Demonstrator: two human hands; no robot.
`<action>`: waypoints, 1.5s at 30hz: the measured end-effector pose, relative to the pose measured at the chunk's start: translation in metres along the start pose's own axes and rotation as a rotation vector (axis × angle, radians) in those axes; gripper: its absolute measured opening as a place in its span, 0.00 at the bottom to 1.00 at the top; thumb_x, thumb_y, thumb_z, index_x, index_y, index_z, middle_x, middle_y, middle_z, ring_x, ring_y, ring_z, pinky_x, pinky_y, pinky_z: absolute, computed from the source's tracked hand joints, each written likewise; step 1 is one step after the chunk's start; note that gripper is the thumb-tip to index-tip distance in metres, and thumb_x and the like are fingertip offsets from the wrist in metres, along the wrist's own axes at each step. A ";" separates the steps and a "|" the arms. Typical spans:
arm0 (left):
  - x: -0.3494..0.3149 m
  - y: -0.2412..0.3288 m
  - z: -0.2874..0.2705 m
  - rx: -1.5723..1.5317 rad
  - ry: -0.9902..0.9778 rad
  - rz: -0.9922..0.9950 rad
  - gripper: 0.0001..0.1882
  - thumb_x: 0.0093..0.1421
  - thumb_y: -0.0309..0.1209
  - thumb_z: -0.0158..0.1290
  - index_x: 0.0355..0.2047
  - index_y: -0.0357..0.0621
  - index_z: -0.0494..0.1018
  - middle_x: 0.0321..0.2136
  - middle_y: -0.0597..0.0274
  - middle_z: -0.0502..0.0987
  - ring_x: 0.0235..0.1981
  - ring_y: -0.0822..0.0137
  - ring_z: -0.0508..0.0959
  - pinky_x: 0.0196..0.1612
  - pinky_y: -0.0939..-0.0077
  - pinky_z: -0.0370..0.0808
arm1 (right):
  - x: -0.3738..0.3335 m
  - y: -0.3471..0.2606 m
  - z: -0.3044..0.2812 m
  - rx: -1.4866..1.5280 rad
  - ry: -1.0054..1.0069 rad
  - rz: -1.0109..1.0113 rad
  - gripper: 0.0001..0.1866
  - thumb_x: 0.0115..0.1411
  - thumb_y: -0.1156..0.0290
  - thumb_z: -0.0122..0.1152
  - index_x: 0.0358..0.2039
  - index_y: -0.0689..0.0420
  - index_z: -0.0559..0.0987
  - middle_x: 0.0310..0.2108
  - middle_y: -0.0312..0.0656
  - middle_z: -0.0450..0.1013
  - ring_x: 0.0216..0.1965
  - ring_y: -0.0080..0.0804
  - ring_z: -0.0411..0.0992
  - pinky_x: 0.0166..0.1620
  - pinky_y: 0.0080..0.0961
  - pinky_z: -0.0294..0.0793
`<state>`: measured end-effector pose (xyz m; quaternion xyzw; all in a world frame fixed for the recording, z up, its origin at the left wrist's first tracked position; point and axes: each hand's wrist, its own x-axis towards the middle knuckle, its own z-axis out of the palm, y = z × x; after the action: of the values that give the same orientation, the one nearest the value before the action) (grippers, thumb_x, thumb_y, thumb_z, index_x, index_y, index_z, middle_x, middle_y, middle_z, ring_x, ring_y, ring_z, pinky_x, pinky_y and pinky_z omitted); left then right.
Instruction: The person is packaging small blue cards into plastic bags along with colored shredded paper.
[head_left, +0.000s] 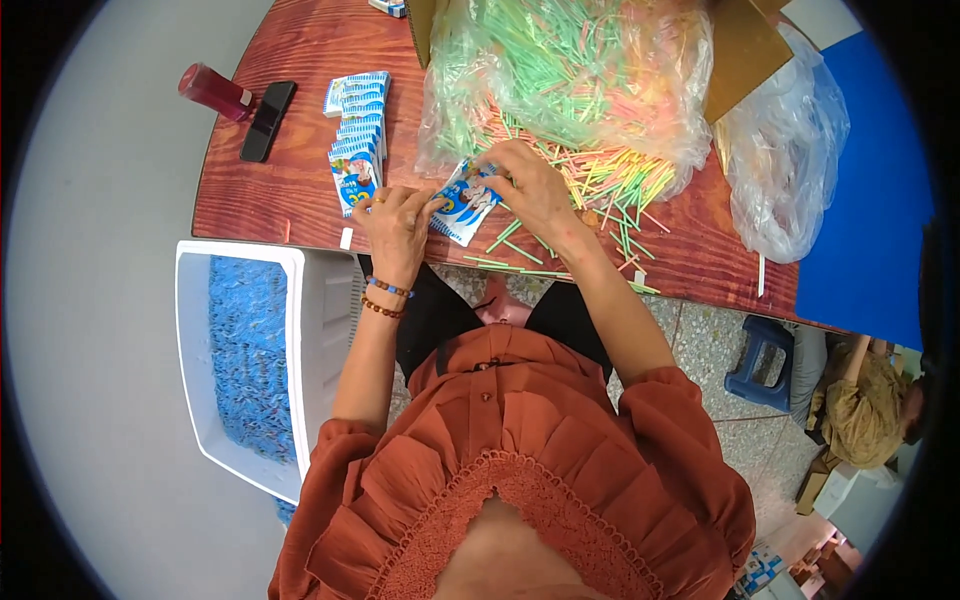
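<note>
Left hand (397, 224) and right hand (530, 188) are bent over the red table (300, 195), near its front edge. Farther from that edge, bagged straws (560, 60) are heaped; toward the left edge, a packet row (358, 135) is laid. One blue-and-white packet (467, 208) is pinched by both hands' fingers, apparently being worked; steady finger control seems called for.

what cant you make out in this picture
All in the head view:
- Underside of the packet between the left hand and right hand: hidden by the packet itself, so how the fingers meet it beneath is unclear.
- Single blue pieces in the white bin: too small.
- Full cardboard box: cut off by the upper edge, partly covered by the plastic bag.
</note>
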<state>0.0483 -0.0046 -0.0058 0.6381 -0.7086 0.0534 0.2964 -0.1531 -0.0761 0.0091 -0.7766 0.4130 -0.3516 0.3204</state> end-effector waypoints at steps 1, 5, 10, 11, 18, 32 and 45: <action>0.000 0.000 0.001 -0.001 0.000 0.005 0.07 0.55 0.35 0.60 0.32 0.50 0.81 0.27 0.69 0.75 0.35 0.64 0.72 0.48 0.61 0.59 | 0.002 0.003 0.000 0.000 0.005 0.001 0.09 0.56 0.69 0.59 0.36 0.58 0.79 0.34 0.41 0.74 0.38 0.37 0.74 0.38 0.30 0.72; -0.002 0.002 0.000 -0.303 0.134 -0.122 0.11 0.55 0.30 0.60 0.39 0.48 0.79 0.32 0.66 0.77 0.40 0.64 0.74 0.50 0.65 0.62 | 0.008 0.005 -0.001 -0.082 0.045 -0.142 0.07 0.55 0.69 0.60 0.32 0.58 0.78 0.32 0.40 0.73 0.36 0.37 0.73 0.38 0.31 0.71; -0.002 0.015 -0.003 -1.186 0.088 -0.480 0.08 0.59 0.22 0.57 0.39 0.38 0.76 0.33 0.65 0.80 0.33 0.77 0.76 0.34 0.84 0.74 | 0.004 -0.005 -0.005 0.546 -0.158 0.150 0.03 0.60 0.75 0.59 0.31 0.60 0.78 0.31 0.32 0.75 0.32 0.18 0.70 0.36 0.20 0.69; -0.002 0.019 -0.003 -1.189 0.086 -0.479 0.08 0.59 0.22 0.57 0.39 0.38 0.76 0.33 0.65 0.80 0.33 0.77 0.76 0.34 0.84 0.74 | 0.002 -0.008 -0.003 0.544 -0.156 0.151 0.03 0.60 0.75 0.59 0.31 0.60 0.78 0.31 0.32 0.75 0.32 0.18 0.70 0.36 0.20 0.69; -0.010 0.038 0.001 -1.488 0.162 -0.680 0.07 0.62 0.25 0.56 0.39 0.38 0.78 0.33 0.66 0.80 0.32 0.80 0.76 0.36 0.84 0.73 | -0.014 -0.010 0.002 0.647 -0.152 0.228 0.06 0.60 0.75 0.61 0.36 0.62 0.80 0.29 0.30 0.75 0.33 0.13 0.69 0.36 0.12 0.68; -0.012 0.050 0.004 -1.625 0.191 -0.894 0.08 0.64 0.31 0.55 0.34 0.38 0.78 0.31 0.67 0.79 0.29 0.79 0.75 0.32 0.82 0.72 | -0.027 -0.009 -0.004 0.617 -0.070 0.260 0.08 0.61 0.73 0.60 0.39 0.63 0.81 0.31 0.32 0.78 0.32 0.14 0.71 0.38 0.15 0.70; -0.007 0.056 0.010 -1.788 0.056 -0.915 0.14 0.67 0.38 0.50 0.34 0.38 0.76 0.31 0.62 0.79 0.26 0.74 0.73 0.29 0.79 0.70 | -0.028 -0.011 -0.017 0.186 -0.067 -0.339 0.08 0.52 0.72 0.66 0.34 0.54 0.84 0.57 0.39 0.67 0.61 0.40 0.60 0.61 0.36 0.57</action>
<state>-0.0076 0.0071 0.0000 0.3907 -0.1678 -0.6024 0.6755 -0.1737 -0.0507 0.0195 -0.8133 0.2311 -0.4113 0.3404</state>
